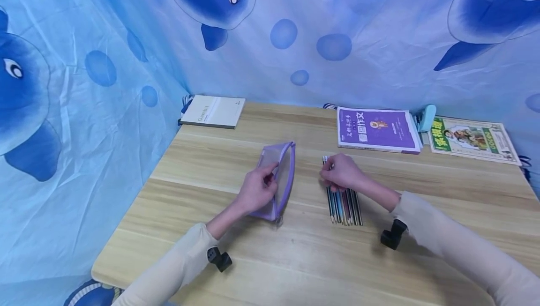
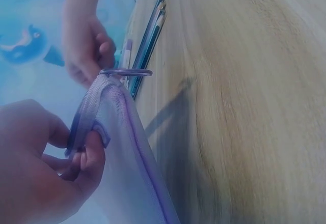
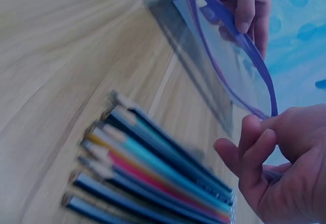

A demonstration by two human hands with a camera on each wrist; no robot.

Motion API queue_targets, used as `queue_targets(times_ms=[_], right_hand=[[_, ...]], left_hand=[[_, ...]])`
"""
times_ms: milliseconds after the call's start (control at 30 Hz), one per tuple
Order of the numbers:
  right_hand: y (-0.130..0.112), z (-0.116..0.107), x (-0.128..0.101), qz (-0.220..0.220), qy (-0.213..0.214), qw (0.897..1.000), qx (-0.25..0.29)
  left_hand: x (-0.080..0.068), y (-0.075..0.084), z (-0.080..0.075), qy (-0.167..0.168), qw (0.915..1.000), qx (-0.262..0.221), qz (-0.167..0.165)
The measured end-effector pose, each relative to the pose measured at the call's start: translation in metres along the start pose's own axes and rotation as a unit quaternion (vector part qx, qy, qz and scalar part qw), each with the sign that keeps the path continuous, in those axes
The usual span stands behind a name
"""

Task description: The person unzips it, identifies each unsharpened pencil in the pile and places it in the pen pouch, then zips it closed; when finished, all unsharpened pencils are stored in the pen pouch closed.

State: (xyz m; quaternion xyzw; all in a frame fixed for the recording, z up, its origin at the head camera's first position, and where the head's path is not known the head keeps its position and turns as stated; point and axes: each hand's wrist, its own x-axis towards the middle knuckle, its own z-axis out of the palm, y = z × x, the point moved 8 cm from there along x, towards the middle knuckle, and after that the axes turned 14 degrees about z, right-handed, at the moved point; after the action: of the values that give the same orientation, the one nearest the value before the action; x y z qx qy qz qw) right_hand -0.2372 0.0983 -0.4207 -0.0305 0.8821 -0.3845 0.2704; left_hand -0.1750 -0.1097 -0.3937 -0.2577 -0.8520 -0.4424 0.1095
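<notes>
My left hand [image 1: 258, 189] pinches one edge of a translucent mesh pencil pouch [image 1: 290, 182] with purple trim. In the right wrist view the pouch [image 3: 264, 79] gapes along its zipper, with a small ring at one end. To its right lies a row of several pencils [image 1: 343, 208], side by side on the table, mostly dark with some light blue and red. My right hand [image 1: 342, 171] is over their far ends. Its fingers [image 3: 254, 155] are loosely curled beside the pencils in the right wrist view, and nothing shows between them.
On the wooden table [image 1: 177, 207], a white book [image 1: 215, 110] lies at the back left. At the back right are a purple book [image 1: 377, 129], a light-blue object [image 1: 428, 117] and a green-and-white booklet [image 1: 474, 139]. A blue whale-print curtain [image 1: 261, 71] hangs behind.
</notes>
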Motion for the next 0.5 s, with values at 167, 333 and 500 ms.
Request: queue_targets(times_ms=[167,333,500], right_hand=[[0.011,-0.006,-0.004,0.006,-0.004,1.000,-0.010],[0.018,-0.013,-0.008,0.016,-0.005,1.000,-0.023],[0.023,-0.012,-0.009,0.024,-0.016,0.999,-0.026]], left_hand=[[-0.001,-0.001,0.003,-0.007,1.0000,0.004,-0.006],[0.000,-0.001,0.006,-0.009,0.9999,0.003,-0.008],[0.000,-0.001,0.008,-0.010,0.9999,0.001,-0.006]])
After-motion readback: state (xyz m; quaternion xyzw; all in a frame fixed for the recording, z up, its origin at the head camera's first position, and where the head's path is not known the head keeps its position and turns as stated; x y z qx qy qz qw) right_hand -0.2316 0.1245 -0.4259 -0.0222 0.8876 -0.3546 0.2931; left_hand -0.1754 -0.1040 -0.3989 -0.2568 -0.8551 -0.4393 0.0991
